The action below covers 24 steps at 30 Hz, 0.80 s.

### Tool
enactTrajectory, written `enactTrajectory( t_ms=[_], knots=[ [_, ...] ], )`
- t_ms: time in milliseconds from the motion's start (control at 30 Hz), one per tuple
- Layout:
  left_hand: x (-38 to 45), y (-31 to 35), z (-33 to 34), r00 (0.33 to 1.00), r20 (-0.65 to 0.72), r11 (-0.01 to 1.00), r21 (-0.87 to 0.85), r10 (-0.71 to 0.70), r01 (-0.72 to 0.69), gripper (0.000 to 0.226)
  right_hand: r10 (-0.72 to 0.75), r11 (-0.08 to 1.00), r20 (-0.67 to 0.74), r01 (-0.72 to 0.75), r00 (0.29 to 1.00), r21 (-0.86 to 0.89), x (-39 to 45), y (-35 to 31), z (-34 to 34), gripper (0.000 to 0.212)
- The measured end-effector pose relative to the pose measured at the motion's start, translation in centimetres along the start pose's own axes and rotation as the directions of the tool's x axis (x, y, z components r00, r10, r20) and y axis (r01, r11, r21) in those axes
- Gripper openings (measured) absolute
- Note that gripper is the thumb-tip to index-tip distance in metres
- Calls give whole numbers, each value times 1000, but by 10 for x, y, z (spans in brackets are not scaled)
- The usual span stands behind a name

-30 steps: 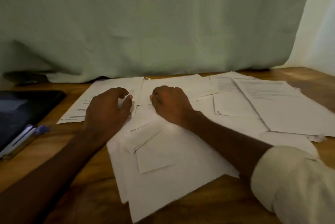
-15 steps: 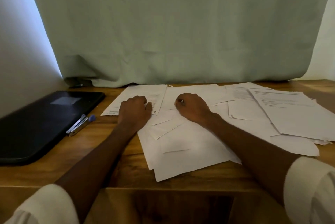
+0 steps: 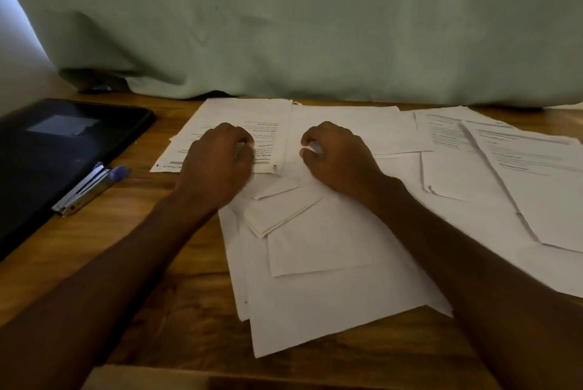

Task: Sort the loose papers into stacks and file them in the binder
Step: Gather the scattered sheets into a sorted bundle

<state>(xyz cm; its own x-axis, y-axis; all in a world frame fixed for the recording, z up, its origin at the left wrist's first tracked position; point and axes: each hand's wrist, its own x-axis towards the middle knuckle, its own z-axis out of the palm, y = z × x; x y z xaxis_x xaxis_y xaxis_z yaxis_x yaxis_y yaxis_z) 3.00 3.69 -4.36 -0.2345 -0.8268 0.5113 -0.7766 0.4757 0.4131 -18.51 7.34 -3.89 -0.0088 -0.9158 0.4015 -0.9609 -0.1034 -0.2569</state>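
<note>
Both hands rest knuckles-up with fingers curled under. The left hand (image 3: 217,162) sits on the printed white sheet (image 3: 239,124), and the right hand (image 3: 339,157) on the blank white sheets (image 3: 347,124) beside it. Whether either actually pinches paper I cannot tell, as the fingertips are hidden. The loose papers spread right across the wooden table (image 3: 126,232), with small folded slips (image 3: 284,209) just below the hands. The closed black binder (image 3: 56,149) lies well to the left, its long side running away from the viewer, nearer the left hand; a silver-and-blue clip (image 3: 91,186) rests on its edge.
</note>
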Motion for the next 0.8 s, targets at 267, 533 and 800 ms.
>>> enactTrajectory(
  t_ms=[267, 533, 800],
  knots=[
    [12, -26, -20, 984, -125, 992, 14, -124, 127, 38, -61, 996, -101, 68, 993, 65, -2, 4, -2, 27],
    [15, -50, -27, 963, -27, 948, 172, -267, 267, 30, -270, 945, -9, 267, 963, 192, -11, -10, 1, 53],
    [8, -33, -32, 942, -95, 910, -304, -322, 281, 23, -76, 992, -18, 77, 997, 96, -4, -6, -13, 27]
  ],
)
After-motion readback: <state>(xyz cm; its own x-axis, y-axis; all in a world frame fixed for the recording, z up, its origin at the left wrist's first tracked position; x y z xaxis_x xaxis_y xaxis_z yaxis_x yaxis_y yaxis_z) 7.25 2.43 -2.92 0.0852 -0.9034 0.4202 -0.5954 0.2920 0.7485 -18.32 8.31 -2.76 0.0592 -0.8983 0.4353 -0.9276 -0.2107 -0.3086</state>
